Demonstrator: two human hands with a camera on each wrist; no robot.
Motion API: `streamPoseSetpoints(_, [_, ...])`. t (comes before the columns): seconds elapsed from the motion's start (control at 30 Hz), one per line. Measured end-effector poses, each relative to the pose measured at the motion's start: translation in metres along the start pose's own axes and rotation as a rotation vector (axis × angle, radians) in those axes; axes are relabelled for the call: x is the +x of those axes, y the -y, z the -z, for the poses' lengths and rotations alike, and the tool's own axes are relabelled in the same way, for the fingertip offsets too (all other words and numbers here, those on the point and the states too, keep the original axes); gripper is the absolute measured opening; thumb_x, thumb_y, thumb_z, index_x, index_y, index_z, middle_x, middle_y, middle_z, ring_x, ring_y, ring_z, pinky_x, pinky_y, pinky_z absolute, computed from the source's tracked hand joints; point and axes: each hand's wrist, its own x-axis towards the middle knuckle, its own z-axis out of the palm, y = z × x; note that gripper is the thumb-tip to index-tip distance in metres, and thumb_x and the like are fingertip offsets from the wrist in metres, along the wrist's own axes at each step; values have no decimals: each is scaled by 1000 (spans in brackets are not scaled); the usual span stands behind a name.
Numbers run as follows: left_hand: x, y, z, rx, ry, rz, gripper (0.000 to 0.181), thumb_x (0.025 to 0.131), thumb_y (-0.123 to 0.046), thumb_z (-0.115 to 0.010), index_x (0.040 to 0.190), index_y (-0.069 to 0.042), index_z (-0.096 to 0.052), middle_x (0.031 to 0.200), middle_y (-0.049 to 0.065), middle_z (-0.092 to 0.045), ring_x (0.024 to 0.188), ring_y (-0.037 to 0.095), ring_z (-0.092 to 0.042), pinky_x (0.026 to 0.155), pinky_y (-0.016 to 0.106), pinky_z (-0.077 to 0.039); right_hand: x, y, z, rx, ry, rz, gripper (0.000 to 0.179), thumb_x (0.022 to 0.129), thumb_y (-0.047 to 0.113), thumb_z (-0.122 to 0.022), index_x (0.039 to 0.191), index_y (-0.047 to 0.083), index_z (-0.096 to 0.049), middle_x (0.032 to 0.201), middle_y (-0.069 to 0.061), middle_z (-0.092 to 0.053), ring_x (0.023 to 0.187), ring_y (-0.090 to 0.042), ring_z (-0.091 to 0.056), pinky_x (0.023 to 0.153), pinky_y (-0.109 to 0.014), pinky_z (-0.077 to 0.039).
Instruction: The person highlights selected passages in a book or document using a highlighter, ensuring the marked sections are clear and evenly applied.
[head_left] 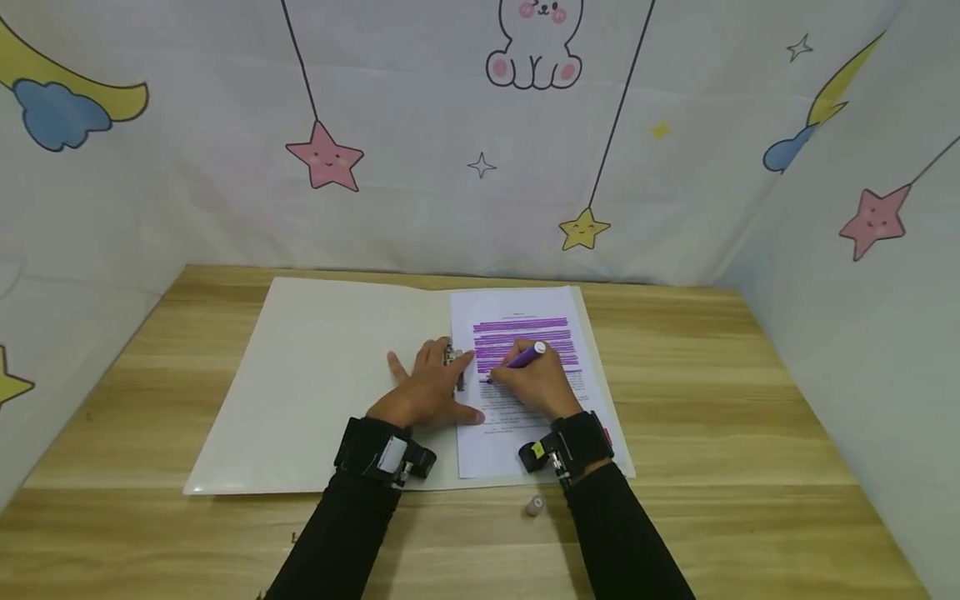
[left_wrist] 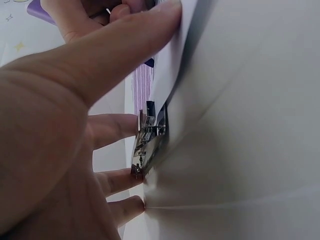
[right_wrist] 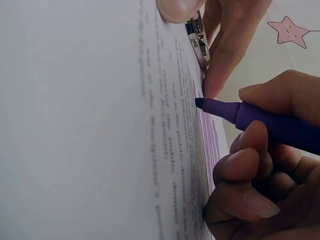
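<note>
The marker (right_wrist: pixel 280 127) is deep purple with a darker tip and a whitish end. The paper (head_left: pixel 480 458) is white, with black print and bright purple stripes across its upper lines. The folder (head_left: pixel 322 375) is plain off-white; the clip (left_wrist: pixel 160 129) is silver and black. The bench (head_left: pixel 720 417) has yellow-brown wood grain, the sleeves (head_left: pixel 341 537) are black, and the white cloth (head_left: pixel 435 225) carries pink and yellow stars.

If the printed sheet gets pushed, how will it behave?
The printed sheet is probably floppy: its edge bows off the folder in the left-wrist view. It may resist sliding, since the left hand rests its thumb on it. It might snag on the metal clip at its left edge.
</note>
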Motion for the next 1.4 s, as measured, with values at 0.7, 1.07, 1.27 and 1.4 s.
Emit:
streamPoseSetpoints(0.7, [-1,-1,0,8,4,14,98,78,-54,-83,158,-21,-36,163,17,-14,149,38,-7,102,77,13,0,-4,2,13,-18,22,22,78,15,-79,73,10,-58,71,-5,-59,65,-21,-55,54,-31,-43])
streamPoseSetpoints(1.07, [-2,1,1,6,0,-2,98,78,-54,-82,158,-20,-35,163,19,-13,149,39,-7,102,78,11,1,-4,4,16,-22,40,21,78,12,-77,72,10,-57,69,-4,-57,63,-20,-53,52,-31,-40])
streamPoseSetpoints(1.27, [-3,1,2,1,-13,-21,98,79,-53,-82,158,-19,-36,163,20,-13,149,41,-7,101,79,11,2,-4,6,5,-28,42,22,78,13,-78,71,10,-57,69,-4,-59,63,-20,-53,52,-31,-40])
streamPoseSetpoints(1.4, [-2,1,2,1,-9,-16,98,78,-54,-82,158,-20,-36,163,20,-13,149,41,-6,102,78,11,2,-5,7,-4,-32,34,21,78,13,-77,72,10,-57,69,-4,-58,63,-20,-54,53,-31,-40])
